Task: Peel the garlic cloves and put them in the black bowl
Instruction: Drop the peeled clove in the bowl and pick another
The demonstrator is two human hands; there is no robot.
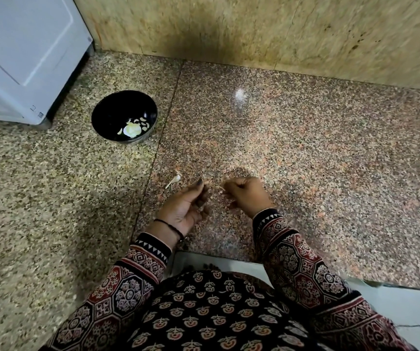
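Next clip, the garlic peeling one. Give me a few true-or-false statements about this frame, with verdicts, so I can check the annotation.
1. The black bowl already holds pale garlic pieces. True.
2. The bowl stands to the right of both hands. False: it stands to their left, farther from the person, near the white appliance.
3. A scrap of pale garlic skin lies on the counter beside the left hand. True.
4. The right hand reaches into the bowl. False: it is over the counter, close to the left hand and well apart from the bowl.
5. The left wrist wears a dark thread band. True.
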